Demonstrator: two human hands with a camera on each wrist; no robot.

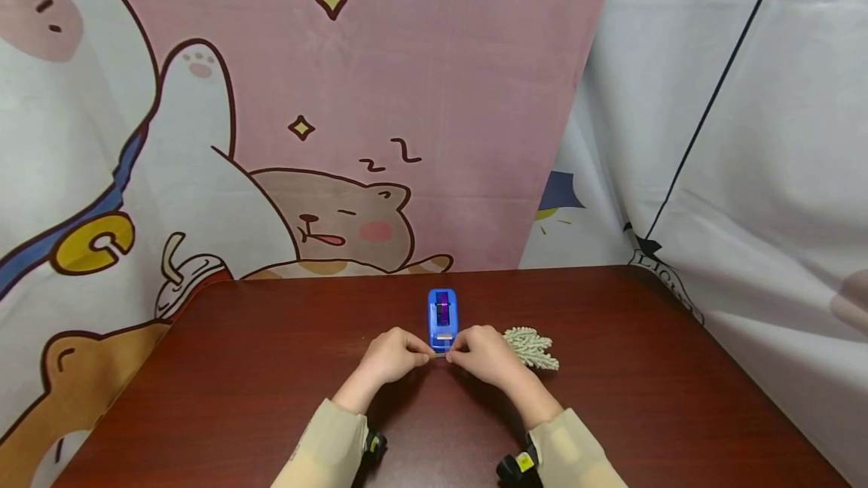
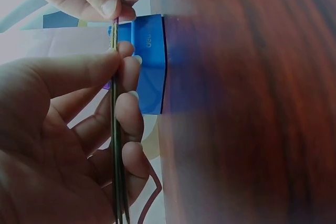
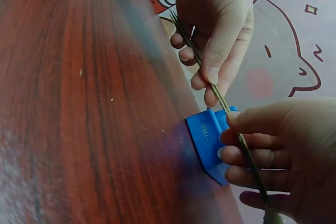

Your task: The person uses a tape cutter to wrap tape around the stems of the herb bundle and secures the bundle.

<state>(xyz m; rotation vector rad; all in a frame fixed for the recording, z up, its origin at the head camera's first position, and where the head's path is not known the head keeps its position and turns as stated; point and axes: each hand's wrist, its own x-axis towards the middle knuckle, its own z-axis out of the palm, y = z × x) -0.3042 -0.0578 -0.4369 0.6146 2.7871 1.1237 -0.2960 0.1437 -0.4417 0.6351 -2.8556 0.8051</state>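
Observation:
Both hands hold a thin bundle of dark green stems (image 2: 118, 156) in front of the dispenser. My left hand (image 1: 392, 356) pinches it between thumb and forefinger, and the other fingers curl along the loose stem ends. My right hand (image 1: 484, 356) pinches the bundle nearer its pale green, bushy head (image 1: 531, 348), which sticks out on the right. Between the two pinches a short yellowish stretch of stem shows. Just beyond the fingertips stands a blue tape dispenser (image 1: 434, 322) with a purple core.
The dark reddish-brown table (image 1: 271, 367) spreads around the hands. A pink cartoon curtain (image 1: 475, 96) hangs behind its far edge, and a white fabric wall (image 1: 766, 134) stands on the right. Dark wrist cameras sit at both sleeves.

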